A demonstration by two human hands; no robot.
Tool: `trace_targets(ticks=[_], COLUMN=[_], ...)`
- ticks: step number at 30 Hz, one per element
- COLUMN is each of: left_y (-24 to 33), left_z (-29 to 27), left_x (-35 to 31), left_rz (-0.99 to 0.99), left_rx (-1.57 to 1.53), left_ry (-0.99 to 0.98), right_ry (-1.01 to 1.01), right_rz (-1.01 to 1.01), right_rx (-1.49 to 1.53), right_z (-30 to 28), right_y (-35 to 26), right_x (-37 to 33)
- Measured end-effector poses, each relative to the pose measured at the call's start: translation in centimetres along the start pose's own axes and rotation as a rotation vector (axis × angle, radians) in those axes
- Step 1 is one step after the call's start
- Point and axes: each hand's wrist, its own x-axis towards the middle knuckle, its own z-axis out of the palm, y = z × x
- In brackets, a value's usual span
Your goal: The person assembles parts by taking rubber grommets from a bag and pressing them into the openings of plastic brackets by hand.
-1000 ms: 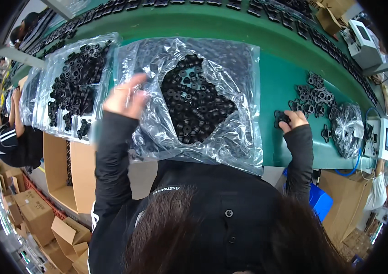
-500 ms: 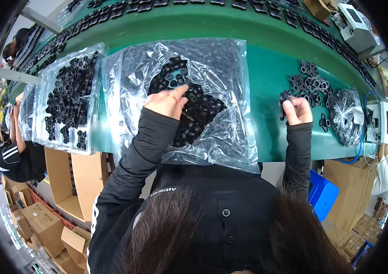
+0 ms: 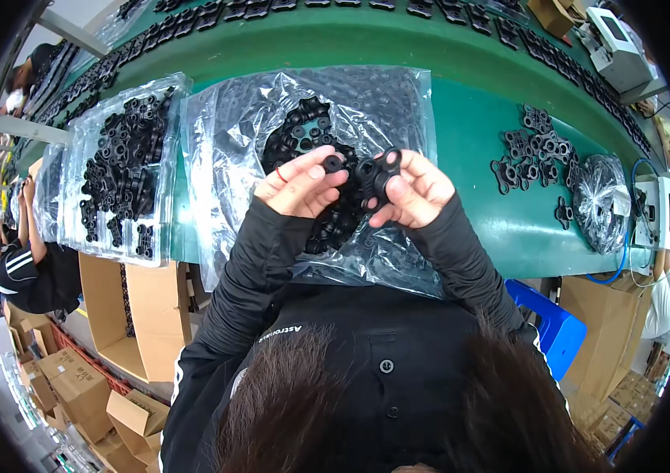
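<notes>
Between the thumb and fingers of my left hand is a small round black ring. My right hand grips a black multi-lobed bracket with round holes, close beside the ring but apart from it. Both hands are raised over a clear plastic bag, whose torn opening shows a heap of loose black rings. To the right on the green table, more black brackets lie in a loose pile.
A clear tray of black parts stands left of the bag. A knotted plastic bag sits at the table's right end. Rows of black parts line the far green conveyor. Below are cardboard boxes and a blue stool.
My right hand has come from the right side to the middle with a bracket. My left hand has drawn back slightly from the heap and now holds a ring.
</notes>
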Motion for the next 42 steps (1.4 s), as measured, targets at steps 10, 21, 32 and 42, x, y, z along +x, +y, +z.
trace_targets(ticks=[10,21,32,42], left_y=[-2.5,-1.5,-1.7,-0.4], left_z=[-0.8,-0.2,1.1,-3.5], left_x=[-1.0,-1.1,-0.2,8.8], left_rz=[0.537,0.133,0.314,0.748], left_rx=[0.867,0.422,0.616,1.872], left_ry=[-0.043,-0.141,-0.143,-0.061], right_ry=[-0.088,-0.037,0.084,0.161], right_rz=[0.087,0.037,-0.153,-0.077], right_rx=[-0.081,-0.173,-0.576,-0.165], right_z=[0.1,0.5,0.5,0.1], right_y=[0.3,-0.2,0.1,-1.1], right_x=[-0.7,-1.0,-1.2,-0.8])
